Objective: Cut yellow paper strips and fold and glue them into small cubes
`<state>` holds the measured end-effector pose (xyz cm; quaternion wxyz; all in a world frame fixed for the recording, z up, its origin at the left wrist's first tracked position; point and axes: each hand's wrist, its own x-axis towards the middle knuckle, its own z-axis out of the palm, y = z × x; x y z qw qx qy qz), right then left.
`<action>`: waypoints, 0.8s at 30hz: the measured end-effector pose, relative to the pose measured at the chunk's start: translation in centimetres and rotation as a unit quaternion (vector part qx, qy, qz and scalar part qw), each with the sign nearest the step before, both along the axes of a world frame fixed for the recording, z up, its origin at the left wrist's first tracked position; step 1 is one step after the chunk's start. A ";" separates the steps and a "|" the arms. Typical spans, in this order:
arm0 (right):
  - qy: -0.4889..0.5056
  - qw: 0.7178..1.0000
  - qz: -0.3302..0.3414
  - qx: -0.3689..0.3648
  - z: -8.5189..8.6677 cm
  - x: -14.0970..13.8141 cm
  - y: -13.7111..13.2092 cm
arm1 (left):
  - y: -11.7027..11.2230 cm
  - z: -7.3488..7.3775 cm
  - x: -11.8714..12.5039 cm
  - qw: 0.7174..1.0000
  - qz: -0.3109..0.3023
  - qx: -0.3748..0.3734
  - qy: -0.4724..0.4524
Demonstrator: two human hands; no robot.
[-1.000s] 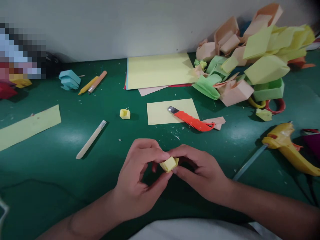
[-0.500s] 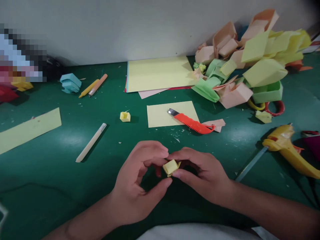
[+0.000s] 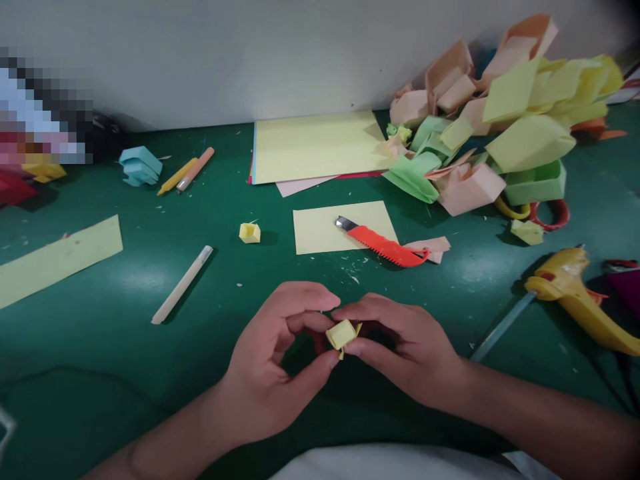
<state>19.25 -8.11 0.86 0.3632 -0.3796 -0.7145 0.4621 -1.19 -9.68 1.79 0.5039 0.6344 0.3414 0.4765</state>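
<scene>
Between my two hands, low in the middle of the head view, is a small folded yellow paper box [image 3: 342, 333] with narrow flaps sticking out at its right and lower edges. My right hand [image 3: 405, 347] pinches its right side between thumb and fingers. My left hand [image 3: 280, 360] curls round the left side, with its thumb and a finger at the box and its index finger raised above. A second tiny yellow paper box [image 3: 250, 233] sits on the table ahead, its hollow side up.
A red-handled cutter [image 3: 385, 243] lies across a yellow paper piece [image 3: 315, 233]. Paper sheets [image 3: 320, 147] are stacked behind. Folded paper boxes [image 3: 475, 187] pile up at back right, near a yellow glue gun [image 3: 565, 280]. A pale stick [image 3: 183, 285] and paper strip [image 3: 65, 257] lie left.
My left thumb has moved up to the lower edge of the small box, and the flap there now points further down. My right hand keeps its pinch.
</scene>
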 end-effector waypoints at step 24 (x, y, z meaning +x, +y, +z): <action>-0.285 0.936 0.100 0.183 -0.2 1.5 1.8 | 5.5 0.0 -6.2 0.811 0.162 0.234 0.512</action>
